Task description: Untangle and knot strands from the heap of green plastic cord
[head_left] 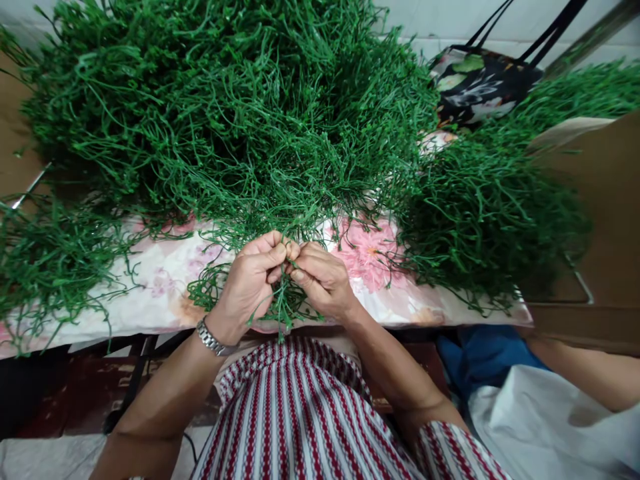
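My left hand point(253, 277), with a metal watch point(213, 338) on its wrist, pinches a thin green artificial plant stem point(284, 300). Closed on the same stem from the other side is my right hand point(323, 277), its fingertips touching those of the left. The stem's branched end hangs down between both hands over the table's near edge. Exactly where the fingertips meet, the stem is partly hidden. Right behind the hands rises a big heap of tangled green stems point(240, 113). A few loose stems point(205, 287) lie beside my left wrist.
A floral tablecloth point(165, 283) covers the table. Smaller stem piles lie at the left point(50, 260) and right point(480, 220). A dark floral bag point(485, 83) stands at the back right. Cardboard point(600, 220) and another person's arm point(585, 367) are on the right.
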### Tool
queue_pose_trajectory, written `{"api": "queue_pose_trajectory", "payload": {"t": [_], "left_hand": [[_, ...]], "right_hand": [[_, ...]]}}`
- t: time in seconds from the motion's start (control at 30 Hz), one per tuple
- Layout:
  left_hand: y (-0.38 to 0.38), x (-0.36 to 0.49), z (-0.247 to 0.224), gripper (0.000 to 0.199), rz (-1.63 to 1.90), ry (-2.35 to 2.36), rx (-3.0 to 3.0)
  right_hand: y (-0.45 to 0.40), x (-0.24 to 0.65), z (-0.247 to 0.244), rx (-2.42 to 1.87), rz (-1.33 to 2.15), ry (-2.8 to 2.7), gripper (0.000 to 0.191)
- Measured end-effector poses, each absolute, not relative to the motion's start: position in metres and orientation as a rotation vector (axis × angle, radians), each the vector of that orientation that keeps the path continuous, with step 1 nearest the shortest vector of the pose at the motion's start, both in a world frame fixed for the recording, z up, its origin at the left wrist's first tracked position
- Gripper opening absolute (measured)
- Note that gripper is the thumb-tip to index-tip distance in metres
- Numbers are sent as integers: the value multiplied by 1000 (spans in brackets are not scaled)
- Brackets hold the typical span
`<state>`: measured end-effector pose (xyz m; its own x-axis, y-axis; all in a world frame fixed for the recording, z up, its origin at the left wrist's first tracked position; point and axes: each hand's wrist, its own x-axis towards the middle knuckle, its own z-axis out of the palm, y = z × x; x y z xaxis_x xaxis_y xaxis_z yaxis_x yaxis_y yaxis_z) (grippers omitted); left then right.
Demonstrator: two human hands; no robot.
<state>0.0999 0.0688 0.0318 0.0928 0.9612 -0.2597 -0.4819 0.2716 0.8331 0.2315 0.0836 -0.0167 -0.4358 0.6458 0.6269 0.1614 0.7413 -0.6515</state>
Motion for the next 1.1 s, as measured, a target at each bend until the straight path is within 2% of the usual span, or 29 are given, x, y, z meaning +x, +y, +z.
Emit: {"api": "queue_pose_trajectory", "payload": {"t": [0.13,0.47,0.57,0.7,0.83,1.1], "left_hand": [[69,101,30,8,1198,943,674],[68,107,29,13,1230,982,725],[68,105,27,15,1287,1021,831],[66,102,24,16,1334,1117,1094],[65,101,20,16,1327,1142,1291],[61,101,20,12,1353,942,1041]], "right_hand": [[83,231,-19,-646,600,-1985,33],[86,232,-17,-542,510,-2003,22],[86,234,-10,-659,605,-2025,24],[87,240,1,-833,854,-1982,15],[86,243,5,-832,931,-1969,13],[83,238,2,-741,1018,-1839,11]]}}
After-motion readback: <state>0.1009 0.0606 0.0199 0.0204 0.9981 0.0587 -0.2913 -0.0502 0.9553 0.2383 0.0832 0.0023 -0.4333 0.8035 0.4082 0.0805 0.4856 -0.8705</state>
